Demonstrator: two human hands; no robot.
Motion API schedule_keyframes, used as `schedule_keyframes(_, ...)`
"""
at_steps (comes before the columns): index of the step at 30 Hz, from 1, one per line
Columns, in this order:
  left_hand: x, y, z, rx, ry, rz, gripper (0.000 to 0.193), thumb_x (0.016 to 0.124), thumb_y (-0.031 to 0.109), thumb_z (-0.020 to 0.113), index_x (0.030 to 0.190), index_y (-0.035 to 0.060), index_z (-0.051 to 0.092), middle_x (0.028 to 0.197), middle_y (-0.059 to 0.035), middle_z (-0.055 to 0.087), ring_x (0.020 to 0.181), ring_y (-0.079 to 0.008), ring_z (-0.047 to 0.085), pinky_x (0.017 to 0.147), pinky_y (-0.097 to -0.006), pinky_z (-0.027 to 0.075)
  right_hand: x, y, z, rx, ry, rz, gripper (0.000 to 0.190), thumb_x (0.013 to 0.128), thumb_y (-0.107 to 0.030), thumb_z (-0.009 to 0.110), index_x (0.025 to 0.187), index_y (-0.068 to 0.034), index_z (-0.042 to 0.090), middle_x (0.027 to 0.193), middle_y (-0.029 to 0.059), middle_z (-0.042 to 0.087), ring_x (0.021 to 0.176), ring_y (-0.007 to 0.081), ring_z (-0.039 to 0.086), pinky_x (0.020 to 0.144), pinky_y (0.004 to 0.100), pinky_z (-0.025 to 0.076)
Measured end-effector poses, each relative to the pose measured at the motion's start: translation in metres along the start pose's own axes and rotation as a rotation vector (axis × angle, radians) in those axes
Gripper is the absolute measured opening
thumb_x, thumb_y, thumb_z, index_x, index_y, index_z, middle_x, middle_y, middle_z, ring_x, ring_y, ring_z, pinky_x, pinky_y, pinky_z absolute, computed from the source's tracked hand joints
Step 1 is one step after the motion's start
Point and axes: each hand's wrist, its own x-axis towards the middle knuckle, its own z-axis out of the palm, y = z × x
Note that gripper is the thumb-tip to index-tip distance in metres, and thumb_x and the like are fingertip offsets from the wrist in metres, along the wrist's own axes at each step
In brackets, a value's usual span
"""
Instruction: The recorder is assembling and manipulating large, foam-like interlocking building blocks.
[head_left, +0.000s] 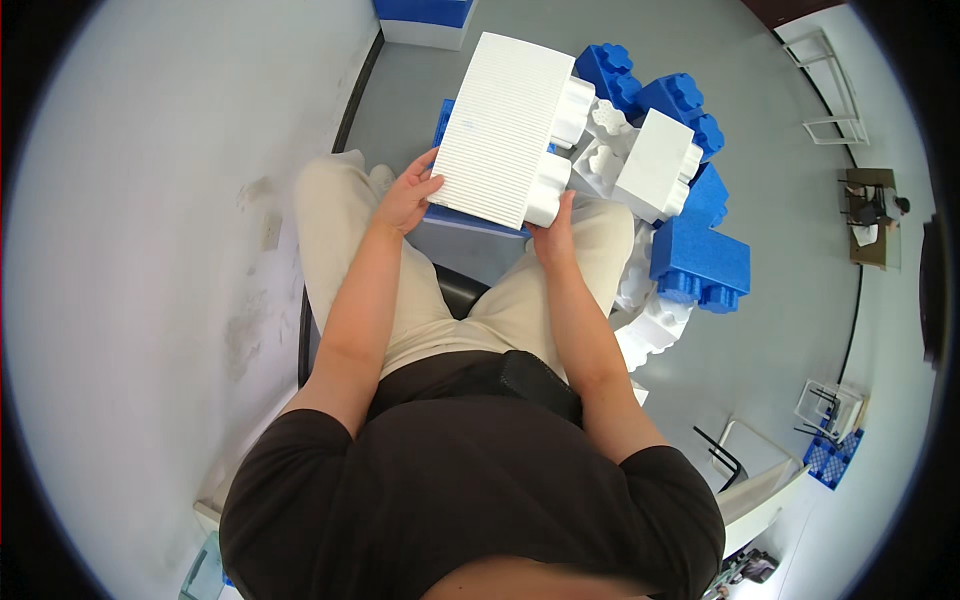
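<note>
A large white toy building block (504, 127) with a ribbed side is held up in front of me, its rounded studs facing right. My left hand (407, 193) grips its near left corner, thumb on the ribbed face. At the near right, my right hand (553, 231) supports the block beside its lower stud. Beneath it shows part of a blue object (472, 217), mostly hidden by the block. Just right of my hands, a smaller white block (654, 161) lies among other blocks on the floor.
Blue blocks (701, 255) and white blocks (660, 319) are heaped by my right leg. A wall (187, 225) runs close along my left. A blue and white box (427, 22) stands ahead. Far right, a person (892, 204) sits at a desk (870, 180). A chair (724, 457) stands behind right.
</note>
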Motion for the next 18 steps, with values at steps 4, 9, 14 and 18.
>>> schedule_keyframes(4, 0.0, 0.004, 0.005, 0.046, 0.016, -0.034, 0.062, 0.094, -0.001, 0.061, 0.15, 0.0052, 0.037, 0.134, -0.0101, 0.06, 0.123, -0.0174, 0.057, 0.105, -0.0313, 0.045, 0.008, 0.005, -0.015, 0.023, -0.053, -0.014, 0.075, 0.096, -0.069, 0.042, 0.151, -0.019, 0.036, 0.146, 0.0055, 0.05, 0.134, 0.0251, 0.047, 0.109, 0.0488, 0.037)
schedule_keyframes(9, 0.002, 0.002, -0.014, 0.05, 0.051, 0.008, 0.057, 0.092, 0.004, 0.067, 0.143, 0.0017, 0.041, 0.126, -0.0128, 0.063, 0.115, -0.0187, 0.061, 0.099, -0.0326, 0.05, -0.004, -0.005, 0.002, -0.047, -0.125, 0.008, 0.073, 0.097, -0.051, 0.054, 0.154, -0.016, 0.027, 0.149, 0.0054, 0.045, 0.134, 0.0261, 0.047, 0.109, 0.0474, 0.039)
schedule_keyframes(14, 0.013, 0.006, -0.003, 0.1, 0.327, 0.033, 0.058, 0.089, 0.014, 0.075, 0.136, -0.0042, 0.045, 0.115, -0.0149, 0.067, 0.103, -0.0188, 0.066, 0.089, -0.0313, 0.053, 0.004, 0.012, -0.015, -0.212, -0.081, -0.037, 0.1, 0.087, -0.021, 0.073, 0.16, -0.011, 0.006, 0.151, 0.0172, 0.038, 0.136, 0.0274, 0.043, 0.108, 0.0377, 0.04)
schedule_keyframes(18, 0.013, 0.003, -0.003, 0.288, 0.462, 0.081, 0.064, 0.085, 0.02, 0.081, 0.132, -0.0079, 0.047, 0.11, -0.015, 0.068, 0.1, -0.0194, 0.066, 0.085, -0.0298, 0.053, 0.004, 0.021, -0.013, -0.285, -0.126, -0.128, 0.102, 0.086, -0.021, 0.075, 0.16, -0.007, 0.006, 0.15, 0.0196, 0.037, 0.135, 0.028, 0.043, 0.108, 0.0374, 0.04)
